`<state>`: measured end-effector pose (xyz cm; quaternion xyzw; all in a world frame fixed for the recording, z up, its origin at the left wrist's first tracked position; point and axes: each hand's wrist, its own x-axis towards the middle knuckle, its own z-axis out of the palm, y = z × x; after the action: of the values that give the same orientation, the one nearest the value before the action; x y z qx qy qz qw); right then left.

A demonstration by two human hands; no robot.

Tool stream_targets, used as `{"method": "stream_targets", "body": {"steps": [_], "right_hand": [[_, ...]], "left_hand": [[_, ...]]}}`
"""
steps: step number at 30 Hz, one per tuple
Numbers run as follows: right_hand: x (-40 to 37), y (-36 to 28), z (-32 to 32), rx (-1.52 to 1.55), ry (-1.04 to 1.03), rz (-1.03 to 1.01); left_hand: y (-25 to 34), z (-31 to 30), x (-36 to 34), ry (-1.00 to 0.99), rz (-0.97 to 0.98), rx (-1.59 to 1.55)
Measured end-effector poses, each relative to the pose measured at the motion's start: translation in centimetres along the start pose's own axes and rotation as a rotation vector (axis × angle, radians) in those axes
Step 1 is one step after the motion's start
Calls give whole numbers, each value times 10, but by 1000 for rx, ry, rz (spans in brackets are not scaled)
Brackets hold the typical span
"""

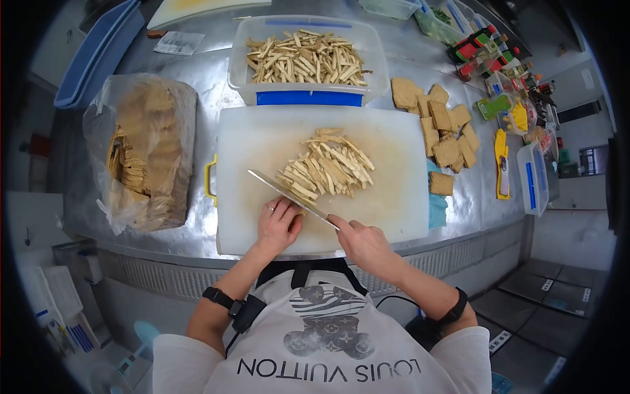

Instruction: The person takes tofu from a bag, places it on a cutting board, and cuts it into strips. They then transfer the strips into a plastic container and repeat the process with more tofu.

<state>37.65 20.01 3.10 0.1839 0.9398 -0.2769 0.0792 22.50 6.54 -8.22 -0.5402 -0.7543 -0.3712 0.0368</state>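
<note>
A white cutting board (394,203) carries a heap of pale brown tofu-like strips (331,164). My right hand (362,241) grips the handle end of a knife (289,196), whose blade slants up and left across the lower edge of the heap. On the near side of the blade, my left hand (280,225) has its fingers curled against the strips, a ring on one finger. What lies under those fingertips is mostly hidden. Behind the board, a clear plastic bin (374,56) with a blue latch holds many more strips.
Left of the board stands a plastic bag of brown slabs (154,141). Brown blocks (446,128) are piled on the right, near a blue cloth (437,207). Farther right are a yellow-handled tool (502,164), a lidded container (532,178) and bottles (472,49). Blue trays (98,56) stand back left.
</note>
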Motion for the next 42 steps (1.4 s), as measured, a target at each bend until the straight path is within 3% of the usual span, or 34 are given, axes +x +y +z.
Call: {"method": "stream_targets", "body": {"steps": [3, 12, 18, 25, 30, 33, 36, 42], "right_hand": [[-8, -6, -11, 3, -66, 6], [15, 14, 26, 14, 95, -84], [-6, 1, 0, -41, -36, -32], [22, 13, 33, 49, 69, -71], [-1, -4, -6, 5, -51, -39], [5, -5, 4, 7, -67, -10], [25, 5, 35, 13, 72, -112], [11, 3, 16, 16, 50, -125]], "left_hand": [[0, 0, -1, -4, 2, 2], [3, -5, 2, -12, 25, 0], [-3, -2, -4, -17, 35, 3], [-1, -5, -4, -34, 34, -31], [-2, -8, -6, -51, 27, -17], [-4, -6, -6, -50, 31, -25], [-4, -6, -8, -34, 36, -46], [-5, -9, -11, -64, 12, -4]]}}
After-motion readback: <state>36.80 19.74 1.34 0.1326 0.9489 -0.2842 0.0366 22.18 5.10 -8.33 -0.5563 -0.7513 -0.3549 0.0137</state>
